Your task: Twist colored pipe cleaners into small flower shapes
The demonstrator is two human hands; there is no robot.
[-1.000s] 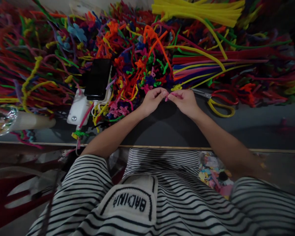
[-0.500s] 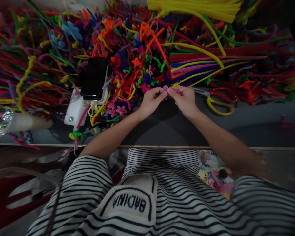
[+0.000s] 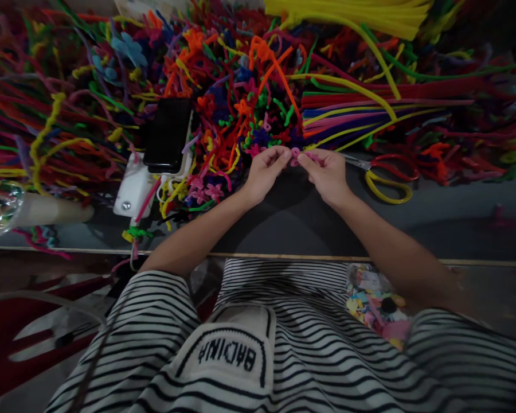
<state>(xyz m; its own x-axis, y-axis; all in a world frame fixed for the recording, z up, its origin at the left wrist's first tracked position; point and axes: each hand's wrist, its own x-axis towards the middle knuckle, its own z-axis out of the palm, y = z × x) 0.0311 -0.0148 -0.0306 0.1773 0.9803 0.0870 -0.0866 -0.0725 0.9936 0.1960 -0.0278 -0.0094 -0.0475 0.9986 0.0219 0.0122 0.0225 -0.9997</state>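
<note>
As 2 hands (image 3: pixel 264 175) (image 3: pixel 328 176) pinch a pink pipe cleaner (image 3: pixel 294 156), looped end leftward, length crosswise

Pink pipe cleaner (image 3: pixel 294 156), red and yellow scissor handles (image 3: pixel 387 200), black-striped white clothing (image 3: pixel 318 332)

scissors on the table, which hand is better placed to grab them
Likely the right hand, though it pinches a pink pipe cleaner: the scissors lie close by, on its outer side, while the left hand is farther away.
</note>
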